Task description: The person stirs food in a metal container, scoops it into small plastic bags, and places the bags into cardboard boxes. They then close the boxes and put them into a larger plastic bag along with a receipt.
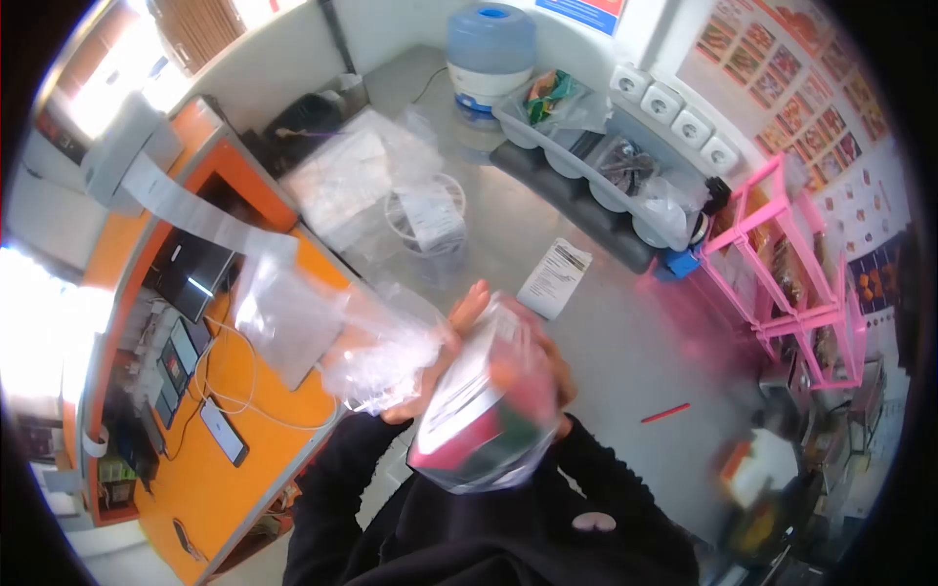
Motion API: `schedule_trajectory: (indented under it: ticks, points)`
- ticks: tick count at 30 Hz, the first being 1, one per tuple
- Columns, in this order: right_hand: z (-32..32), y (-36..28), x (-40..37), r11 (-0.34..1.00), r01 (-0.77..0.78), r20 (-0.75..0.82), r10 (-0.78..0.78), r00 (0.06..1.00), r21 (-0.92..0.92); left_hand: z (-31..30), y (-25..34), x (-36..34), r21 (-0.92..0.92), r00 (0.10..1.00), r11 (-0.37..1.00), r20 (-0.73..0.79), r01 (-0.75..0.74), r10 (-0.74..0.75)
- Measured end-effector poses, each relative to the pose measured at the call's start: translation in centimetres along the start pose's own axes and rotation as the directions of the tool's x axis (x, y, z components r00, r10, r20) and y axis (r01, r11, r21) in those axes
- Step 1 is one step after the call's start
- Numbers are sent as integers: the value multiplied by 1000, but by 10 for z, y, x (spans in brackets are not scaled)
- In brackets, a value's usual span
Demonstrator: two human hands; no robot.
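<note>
A red, green and white package (pixel 489 400) in clear plastic is held up in front of my chest, slightly blurred. On its right side my right hand (pixel 559 376) is wrapped round it. My left hand (pixel 430 366) is at its left side, partly covered by a crumpled clear plastic bag (pixel 376 366); some fingers point up beside the package, and its grip is partly hidden. Beyond the package, a printed white slip (pixel 555 278) lies on the grey metal table (pixel 625 361).
An orange desk (pixel 205 488) with phones and cables stands at left. At the back are a water jug (pixel 490 44), a grey container rack (pixel 576 171) and plastic bags (pixel 342 176). A pink rack (pixel 782 264) stands right; a red stick (pixel 665 413) lies nearby.
</note>
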State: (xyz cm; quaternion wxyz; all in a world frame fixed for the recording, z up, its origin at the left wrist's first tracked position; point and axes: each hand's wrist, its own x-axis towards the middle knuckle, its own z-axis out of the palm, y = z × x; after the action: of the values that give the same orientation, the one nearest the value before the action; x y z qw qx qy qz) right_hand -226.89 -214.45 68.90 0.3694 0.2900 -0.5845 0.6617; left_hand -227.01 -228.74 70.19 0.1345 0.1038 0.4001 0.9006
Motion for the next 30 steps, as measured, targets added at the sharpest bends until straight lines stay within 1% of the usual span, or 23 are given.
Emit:
schedule_trajectory:
  ticks: [1,2,3,5,7,8,9,10,11,12,13,14,15,18,20,21,23,24,25,28,29,30]
  points:
    - [-6,6,6,955,264,-24,-269,963,-132,-2,-8,-2,14,999,999,13,-32,31]
    - [-23,9,10,925,330,106,-315,943,-190,33,17,0,-70,985,989,-103,133,-140]
    - [-40,11,14,885,406,234,-355,905,-227,30,14,3,-90,980,983,-97,163,-172]
    - [-53,11,16,923,240,257,-164,952,-300,24,8,8,-135,970,968,-87,214,-227]
    - [-63,11,18,925,71,264,32,964,-372,31,12,4,52,967,971,-111,235,-228]
    - [-68,13,17,936,-171,230,248,941,-307,32,16,3,149,967,959,-120,242,-226]
    - [-74,16,17,883,-406,185,451,873,-236,5,3,-3,388,975,895,-55,220,-216]
    - [-81,18,8,680,-733,178,726,665,-35,-8,-1,-3,643,973,762,113,82,-200]
    - [-88,23,-1,343,-926,243,896,373,157,-15,-1,-6,774,950,632,231,-48,-212]
    - [-97,28,-13,126,-940,369,896,245,318,-20,-4,-9,822,940,566,240,-64,-242]
    - [-106,36,-28,-114,-895,507,851,136,432,-24,-9,-11,864,926,494,260,-96,-274]
    - [-115,44,-36,-354,-795,645,762,60,492,-28,-18,-12,894,916,430,270,-124,-297]
    - [-122,50,-42,-580,-647,771,637,18,495,-34,-34,-9,919,914,366,270,-150,-303]
    - [-131,52,-35,-546,-714,678,722,-135,438,-46,-70,-5,963,927,162,254,-216,-274]
    - [-131,34,-11,-259,-866,589,807,50,428,-57,-83,2,969,938,0,239,-247,-251]
    - [-131,30,-3,-101,-907,544,825,153,409,-64,-88,4,963,945,-89,227,-254,-236]
    - [-137,32,-7,125,-976,494,846,200,181,-60,-84,14,939,962,-249,193,-237,-191]
    - [-140,34,-7,233,-971,473,851,229,52,-59,-78,16,891,971,-394,172,-225,-164]
    - [-143,36,-5,318,-946,479,841,252,-61,-64,-90,18,963,990,-229,130,-140,-58]
    - [-157,50,10,413,-811,481,856,190,-415,-37,-74,28,922,977,-387,-81,-1,-195]
    - [-160,55,27,365,-771,537,843,36,-521,-44,-81,28,954,995,-298,-10,-20,-101]
    - [-163,58,55,324,-714,568,814,-124,-621,-48,-89,27,935,999,-352,31,-39,-28]
